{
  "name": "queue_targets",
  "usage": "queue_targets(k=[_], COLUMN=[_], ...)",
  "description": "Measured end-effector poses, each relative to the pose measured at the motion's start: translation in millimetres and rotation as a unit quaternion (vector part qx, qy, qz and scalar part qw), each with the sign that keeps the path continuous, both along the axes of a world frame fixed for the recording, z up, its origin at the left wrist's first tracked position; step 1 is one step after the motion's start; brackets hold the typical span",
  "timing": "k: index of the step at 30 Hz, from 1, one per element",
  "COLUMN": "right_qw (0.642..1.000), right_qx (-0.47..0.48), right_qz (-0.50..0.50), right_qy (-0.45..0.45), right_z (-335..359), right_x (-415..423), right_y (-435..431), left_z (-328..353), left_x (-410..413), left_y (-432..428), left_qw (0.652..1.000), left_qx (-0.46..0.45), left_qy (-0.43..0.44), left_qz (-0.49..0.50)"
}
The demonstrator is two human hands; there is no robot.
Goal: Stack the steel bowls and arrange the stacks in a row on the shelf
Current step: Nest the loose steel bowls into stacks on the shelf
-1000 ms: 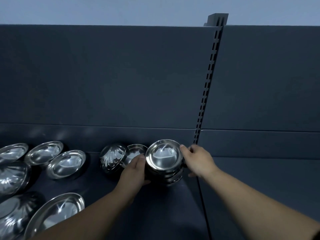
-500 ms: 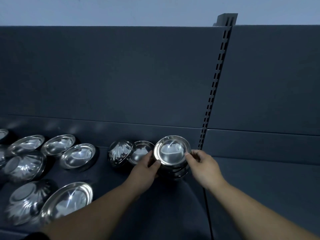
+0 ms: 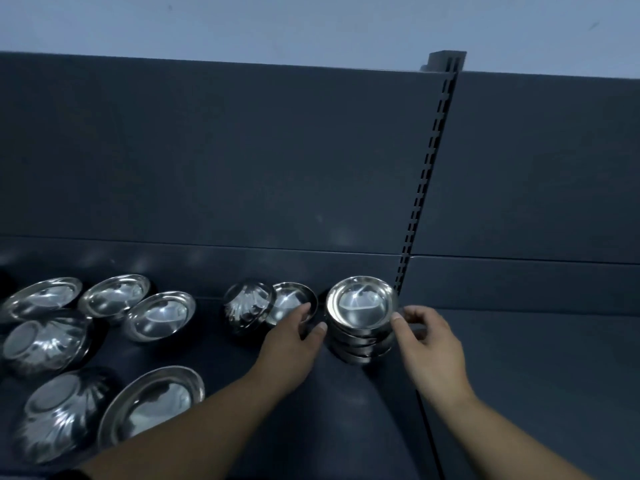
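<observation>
— On the shelf (image 3: pixel 346 420), how much of the work could be judged done?

— Only a beginning was judged to have been made. One stack of small bowls (image 3: pixel 362 336) was seen standing at the back, just beside the slotted upright (image 3: pixel 426 188). No second stack was seen, so no row had been formed.

— And what was found loose?

— Most of the bowls. Six larger ones were counted at the left, each lying singly. A wide shallow bowl (image 3: pixel 152 407) was set nearest the front. Two overturned bowls (image 3: pixel 55 414) were seen beside and behind it. Three upright bowls (image 3: pixel 116 296) were ranged near the back panel (image 3: pixel 242 168). None was seen nested in another.

— Was anything smaller noted?

— Two small bowls were seen just left of the stack. A tipped bowl (image 3: pixel 247 304) was propped on its side, close against an upright small bowl (image 3: pixel 292 299).

— How were the hands placed?

— The left hand (image 3: pixel 294 341) was laid with straight fingers over the near rim of the upright small bowl. Its thumb was held apart from the stack, and nothing was clasped. The right hand (image 3: pixel 431 344) was held at the stack's right side, thumb at the top rim, fingers loosely curled. Whether the rim was pinched could not be told.

— What was judged to remain?

— The two small bowls were expected to be added to the stack. The larger ones were then to be stacked and lined up.
</observation>
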State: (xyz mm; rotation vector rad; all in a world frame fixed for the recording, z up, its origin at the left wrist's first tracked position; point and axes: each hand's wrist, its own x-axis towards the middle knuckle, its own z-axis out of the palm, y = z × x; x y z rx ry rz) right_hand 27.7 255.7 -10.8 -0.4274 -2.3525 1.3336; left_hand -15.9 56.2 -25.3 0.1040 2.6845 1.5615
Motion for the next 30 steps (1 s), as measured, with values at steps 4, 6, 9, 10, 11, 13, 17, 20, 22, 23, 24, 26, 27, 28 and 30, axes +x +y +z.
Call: queue_targets(k=[4,6,9,10,11,13,17,20,22,23,24,26,27,28,30], right_qw=[0.997,0.993,0.982,0.979,0.976,0.971,0.970,0.965,0.961,0.959,0.958,0.961,0.963,0.965,0.968], right_qx=[0.048,0.095,0.145,0.148,0.149,0.151,0.125,0.106,0.120,0.126,0.128,0.113,0.105,0.102,0.100], right_qz=[0.042,0.069,0.118,0.132,0.143,0.155,0.151,0.157,0.152,0.148,0.143,0.127,0.116,0.105,0.085], right_qy=[0.041,0.030,-0.023,-0.043,-0.065,-0.104,-0.142,-0.180,-0.197,-0.205,-0.211,-0.217,-0.217,-0.217,-0.215], right_z=[10.4,8.6,-0.5,-4.1,-7.7,-14.2,-23.0,-28.6,-32.9,-34.8,-37.0,-40.1,-41.2,-42.1,-43.4], right_x=[12.2,13.3,14.8,15.4,15.7,15.4,16.7,20.0,19.4,18.5,17.0,14.7,13.8,12.9,12.2], right_y=[-40.7,-69.2,-118.7,-135.9,-152.9,-185.6,-236.2,-260.0,-269.4,-272.6,-274.8,-277.1,-277.3,-277.4,-277.0], left_z=[15.9,22.9,25.6,24.8,24.3,23.0,17.4,10.2,4.9,1.9,-1.7,-7.6,-9.6,-11.8,-15.6], left_x=[-0.2,-3.4,-7.0,-7.6,-7.7,-6.8,-0.6,4.5,9.7,13.4,16.6,23.0,25.9,27.9,30.7], left_y=[-40.7,-69.4,-127.7,-149.4,-170.8,-211.4,-279.1,-314.4,-328.2,-332.5,-335.9,-339.5,-340.1,-340.2,-340.1], left_qw=[0.992,0.986,0.979,0.976,0.973,0.966,0.960,0.954,0.957,0.959,0.961,0.964,0.960,0.952,0.930], left_qx=[-0.090,-0.130,-0.175,-0.189,-0.202,-0.229,-0.258,-0.281,-0.273,-0.267,-0.261,-0.249,-0.257,-0.276,-0.322], left_qy=[0.082,0.106,0.106,0.107,0.109,0.120,0.111,0.101,0.097,0.091,0.087,0.068,0.058,0.051,0.032], left_qz=[-0.019,-0.024,-0.024,-0.025,-0.026,-0.016,0.008,0.002,-0.006,-0.015,-0.028,-0.066,-0.092,-0.123,-0.175])
